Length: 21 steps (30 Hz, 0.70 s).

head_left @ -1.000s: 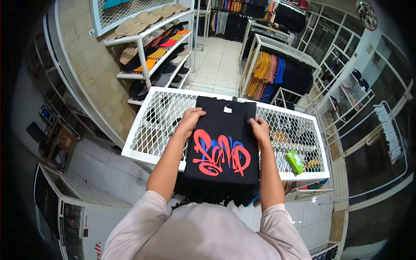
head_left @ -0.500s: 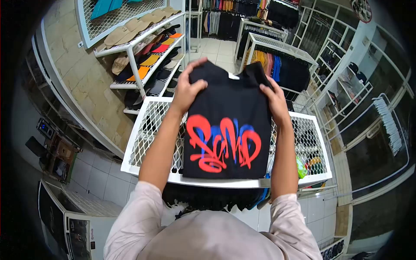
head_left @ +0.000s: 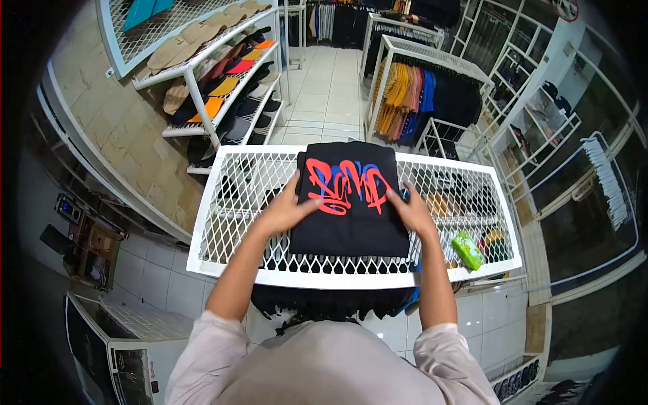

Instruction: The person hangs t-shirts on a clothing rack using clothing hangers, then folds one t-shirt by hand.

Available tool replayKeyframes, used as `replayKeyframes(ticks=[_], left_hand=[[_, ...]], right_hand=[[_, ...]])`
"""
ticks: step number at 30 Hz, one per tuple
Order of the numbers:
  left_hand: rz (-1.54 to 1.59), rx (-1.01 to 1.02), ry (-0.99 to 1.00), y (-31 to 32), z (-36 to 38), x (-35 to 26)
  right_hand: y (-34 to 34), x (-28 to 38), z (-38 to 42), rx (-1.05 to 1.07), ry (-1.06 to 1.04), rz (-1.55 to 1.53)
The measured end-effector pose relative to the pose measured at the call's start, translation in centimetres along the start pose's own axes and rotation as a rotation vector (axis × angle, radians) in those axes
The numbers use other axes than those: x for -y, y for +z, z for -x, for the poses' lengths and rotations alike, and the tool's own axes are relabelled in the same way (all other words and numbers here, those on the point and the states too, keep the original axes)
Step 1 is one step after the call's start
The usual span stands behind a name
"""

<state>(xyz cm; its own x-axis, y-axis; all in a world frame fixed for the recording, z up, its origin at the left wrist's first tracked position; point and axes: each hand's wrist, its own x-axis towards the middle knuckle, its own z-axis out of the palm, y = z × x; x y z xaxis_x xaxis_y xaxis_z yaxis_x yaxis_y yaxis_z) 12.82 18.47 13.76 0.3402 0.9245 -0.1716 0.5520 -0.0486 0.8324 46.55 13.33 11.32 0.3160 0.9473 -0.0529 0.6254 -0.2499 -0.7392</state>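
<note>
A folded black T-shirt (head_left: 347, 233) with red and blue graffiti-style lettering lies flat on a white metal mesh rack top (head_left: 236, 156). At its left edge is my left hand (head_left: 283, 210), open, its thumb resting on the cloth near the red print and its fingers stretched along the side. My right hand (head_left: 413, 212) is at the opposite edge, also open, thumb and fingers spread against the shirt's side. The undersides of the fingers are hidden.
A green packet (head_left: 468, 250) lies on the mesh at the right. Dark clothes hang beneath the rack's front edge. Shelves of caps (head_left: 223, 88) stand at the left, and a rail of coloured shirts (head_left: 405, 94) is beyond. White hangers (head_left: 604, 185) hang at the right.
The T-shirt was held up by its shoulder end in both hands. Now it lies folded smaller on the mesh, its print higher up, and both hands have come lower, to its sides.
</note>
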Motion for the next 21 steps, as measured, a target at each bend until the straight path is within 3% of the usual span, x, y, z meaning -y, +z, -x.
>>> replayKeyframes(ticks=[2, 4, 6, 8, 10, 13, 14, 15, 16, 18, 21], left_hand=[[0.032, -0.024, 0.232, 2.0, 2.8, 4.5], [0.329, 0.114, 0.194, 1.7, 8.7, 0.5], [0.017, 0.004, 0.331, 1.8, 10.1, 0.6], [0.066, 0.027, 0.326, 0.7, 9.7, -0.1], [0.121, -0.037, 0.334, -1.3, 8.2, -2.7], [0.565, -0.124, 0.514, -3.2, 1.7, -4.9], [0.634, -0.105, 0.383, -4.0, 0.1, -5.8], [0.392, -0.296, 0.348, -3.6, -4.1, -3.1], [0.367, -0.350, 0.367, -2.5, -7.0, -1.1], [0.065, -0.422, 0.174, -0.2, -10.6, 4.6], [-0.030, -0.338, 0.064, -0.9, -1.0, 0.4]], right_hand=[[-0.6, -0.2, 4.7, 0.091, 0.013, -0.134], [-0.4, -1.5, 8.2, 0.153, -0.077, -0.251], [-1.9, 0.3, 11.0, 0.180, -0.222, -0.162], [-3.4, 1.3, 10.6, 0.273, -0.237, -0.170], [-4.6, 3.6, 8.3, 0.277, -0.347, -0.379], [-5.6, 8.4, 3.4, 0.055, -0.306, -0.626], [-4.7, 8.3, 0.7, -0.027, -0.279, -0.625], [-2.8, 7.3, -2.3, -0.154, -0.316, -0.603], [-1.1, 5.6, -4.8, -0.272, -0.230, -0.347], [1.3, 2.8, -6.1, -0.200, -0.055, -0.214], [2.0, 0.7, -0.7, -0.287, 0.011, -0.197]])
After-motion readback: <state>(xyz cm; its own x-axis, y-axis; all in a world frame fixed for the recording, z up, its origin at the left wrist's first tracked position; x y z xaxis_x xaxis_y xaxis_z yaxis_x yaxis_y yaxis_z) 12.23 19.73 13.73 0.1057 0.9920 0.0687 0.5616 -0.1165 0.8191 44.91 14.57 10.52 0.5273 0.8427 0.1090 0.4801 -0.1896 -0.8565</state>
